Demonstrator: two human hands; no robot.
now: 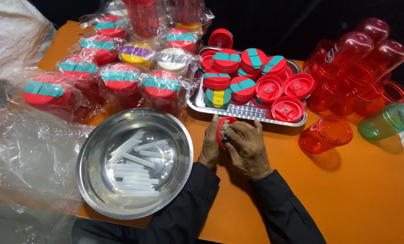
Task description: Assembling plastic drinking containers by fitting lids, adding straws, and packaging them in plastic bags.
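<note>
Loose clear plastic wrap (pixel 25 153) lies crumpled at the far left, over the edge of the orange table (pixel 369 194). Behind it stand wrapped bottles (pixel 120 79) with red-and-teal lids, each in its own clear film. In front of them sits a round steel bowl (pixel 93 180) holding a heap of clear plastic straws (pixel 134 169). Just right of the bowl's rim, the left hand (pixel 209 145) curls its fingers round the edge of a red lid (pixel 222 131), gripping it on edge. The right hand (pixel 249 147) closes over the same lid from the other side, fingers bent tight against its inner face. The lid is held just above the table, touching the near rim of a steel tray (pixel 247 113), which is filled with more red lids (pixel 242 74), some teal-capped, some face up. Further right, a red tumbler (pixel 325 134) lies on its side, with a pile of red tumblers (pixel 360 63) behind it. A green tumbler (pixel 387 121) lies at the far right.
</note>
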